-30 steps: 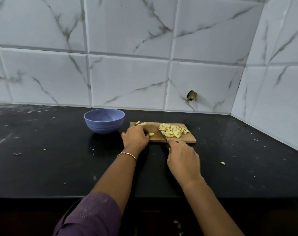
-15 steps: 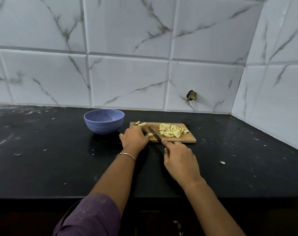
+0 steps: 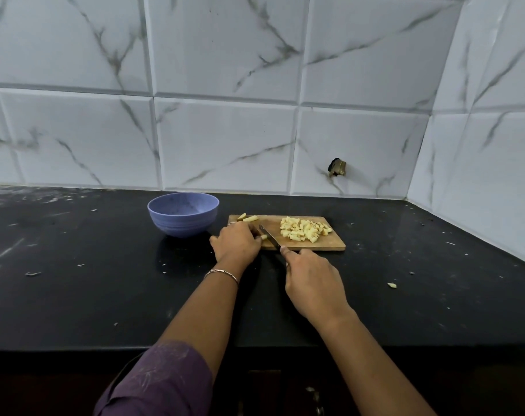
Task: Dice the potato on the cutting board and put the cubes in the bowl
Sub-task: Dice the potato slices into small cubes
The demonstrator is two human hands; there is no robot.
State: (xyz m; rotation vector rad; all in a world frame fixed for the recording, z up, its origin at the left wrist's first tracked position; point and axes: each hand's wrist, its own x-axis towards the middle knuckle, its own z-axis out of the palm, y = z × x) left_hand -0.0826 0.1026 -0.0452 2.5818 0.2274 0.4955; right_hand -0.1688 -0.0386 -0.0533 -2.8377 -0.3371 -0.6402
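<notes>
Over the last second the knife (image 3: pixel 268 237) had slid left across the cutting board (image 3: pixel 334 247), away from the heap of cubes (image 3: pixel 304 232) and up to the piece under the left hand (image 3: pixel 235 243). That hand lay knuckles-up on the board's left end, its fingers curled down onto a potato strip (image 3: pixel 264 237) whose pale end poked out just beside the blade. The curl likely pinned the strip and kept the fingertips back from the edge. The right hand (image 3: pixel 312 280) was closed round the knife handle at the board's near edge, one finger reaching forward toward the blade, probably to steer the cut. The cubes sat heaped on the right half, apparently pushed clear of the cutting spot. Two spare strips (image 3: pixel 249 218) waited at the far left corner. The blue bowl (image 3: pixel 183 214) stood just left of the board, handy for loading, with no cubes visible inside
</notes>
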